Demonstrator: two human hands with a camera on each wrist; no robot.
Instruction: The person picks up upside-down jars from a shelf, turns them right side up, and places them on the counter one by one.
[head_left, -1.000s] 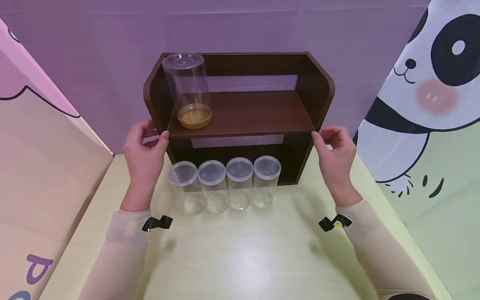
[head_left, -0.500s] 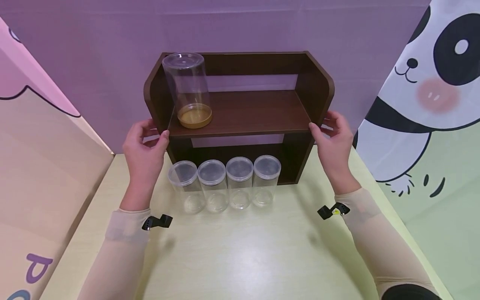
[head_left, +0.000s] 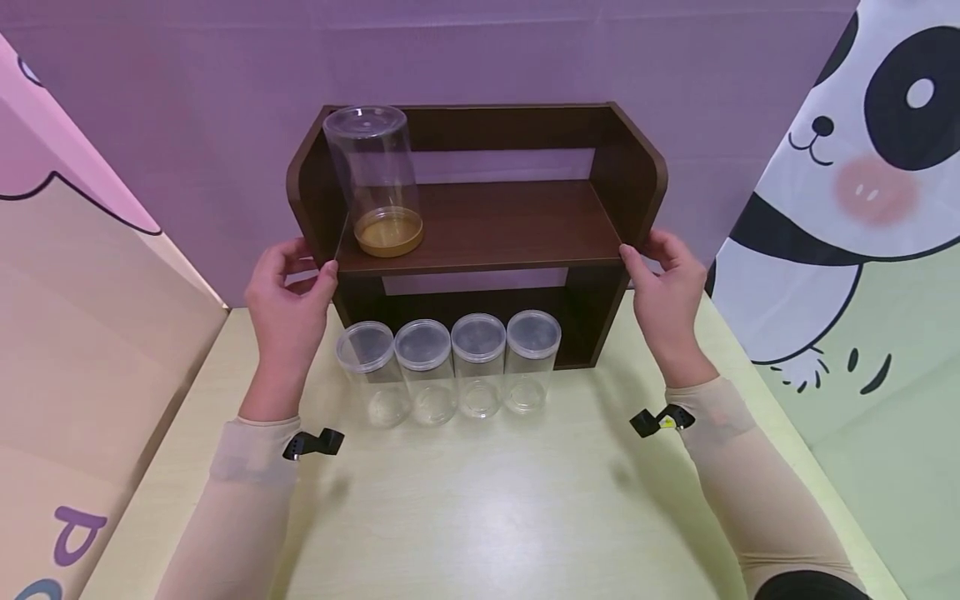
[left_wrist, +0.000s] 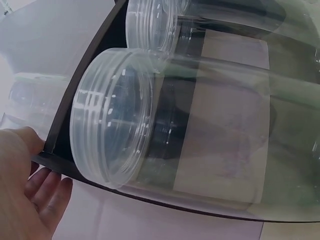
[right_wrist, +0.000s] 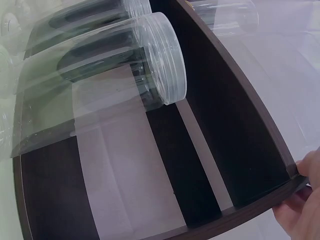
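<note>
A small two-tier dark brown shelf (head_left: 517, 225) stands against the purple backdrop. My left hand (head_left: 288, 308) grips its left side panel, thumb at the front edge by the upper board and fingers round the outside. On the opposite panel, my right hand (head_left: 667, 296) holds on at about the same height. The left wrist view shows the left fingers (left_wrist: 46, 192) on the panel's outer face; the right wrist view shows the right hand (right_wrist: 302, 200) at the other corner. Upside down on the upper board's left end sits a clear jar (head_left: 382, 179) with a gold lid.
Several clear jars (head_left: 480, 375) with translucent lids stand upright in a row before the lower tier, close together. The pale table (head_left: 480, 508) extends toward me. A panda-printed sheet (head_left: 877, 192) hangs at right, a pink and cream one (head_left: 97, 275) at left.
My right hand has moved a little up along the right panel, its thumb now higher by the upper board. The left hand, shelf and jars have kept their places.
</note>
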